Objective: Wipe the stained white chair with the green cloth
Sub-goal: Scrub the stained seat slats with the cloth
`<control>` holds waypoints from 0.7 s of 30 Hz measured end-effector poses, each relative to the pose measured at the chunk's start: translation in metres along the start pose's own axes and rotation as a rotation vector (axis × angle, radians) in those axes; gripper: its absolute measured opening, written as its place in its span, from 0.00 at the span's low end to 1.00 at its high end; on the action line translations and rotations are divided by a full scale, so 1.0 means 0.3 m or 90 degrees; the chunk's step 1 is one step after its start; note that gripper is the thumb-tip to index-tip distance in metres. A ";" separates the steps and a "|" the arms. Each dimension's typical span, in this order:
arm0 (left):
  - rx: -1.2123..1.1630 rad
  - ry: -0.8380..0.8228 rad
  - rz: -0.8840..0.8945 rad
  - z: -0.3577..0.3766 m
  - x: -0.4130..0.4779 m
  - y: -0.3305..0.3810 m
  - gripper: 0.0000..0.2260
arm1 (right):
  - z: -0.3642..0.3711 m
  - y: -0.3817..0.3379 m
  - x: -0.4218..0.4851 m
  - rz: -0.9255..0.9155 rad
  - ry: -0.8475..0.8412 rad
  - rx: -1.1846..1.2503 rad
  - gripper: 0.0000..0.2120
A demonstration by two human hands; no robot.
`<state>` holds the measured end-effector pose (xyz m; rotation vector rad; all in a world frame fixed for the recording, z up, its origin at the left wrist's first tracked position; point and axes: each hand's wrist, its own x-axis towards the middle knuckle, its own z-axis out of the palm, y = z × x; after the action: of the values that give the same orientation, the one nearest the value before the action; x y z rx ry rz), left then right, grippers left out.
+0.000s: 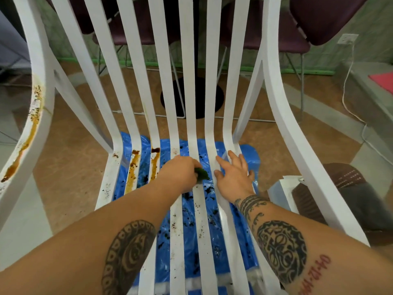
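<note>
On the slatted seat of a white chair [200, 220], a person's left hand [179, 174] is curled tight around a bunched green cloth [202, 173], pressing it onto a middle slat near the bend where seat meets backrest. Only a small dark-green corner of the cloth shows past the knuckles. Just beside it, the right hand [235, 177] lies flat with fingers spread, holding nothing, its palm bearing on the slats toward the right side of the seat. Both forearms, tattooed, reach in from the bottom of the view. Brown-orange streaks [133, 171] run down 2 slats at the left of the seat, and a longer smear of the same colour [32, 128] marks the left armrest. Dark crumbs speckle the slats nearer the camera. Blue plastic sheeting [189, 237], also littered with dark bits, lies on the floor under the seat and shows between the slats. Purple chairs [323, 18] stand behind the backrest.
</note>
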<state>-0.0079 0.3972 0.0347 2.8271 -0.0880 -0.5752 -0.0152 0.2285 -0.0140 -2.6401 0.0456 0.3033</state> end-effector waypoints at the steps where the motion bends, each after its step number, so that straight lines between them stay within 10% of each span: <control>1: -0.039 0.041 -0.017 0.002 0.006 -0.020 0.17 | 0.003 0.006 -0.023 -0.001 0.010 -0.006 0.22; 10: -0.086 0.274 -0.052 -0.038 0.174 -0.084 0.14 | 0.028 0.016 -0.137 -0.030 0.006 -0.083 0.24; 21: 0.132 0.116 -0.069 -0.042 0.239 -0.032 0.09 | 0.043 0.009 -0.115 -0.014 0.005 -0.106 0.24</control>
<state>0.0631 0.4016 0.0164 3.0864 0.0419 -0.3453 -0.0519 0.2314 -0.0188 -2.8044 -0.0063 0.3019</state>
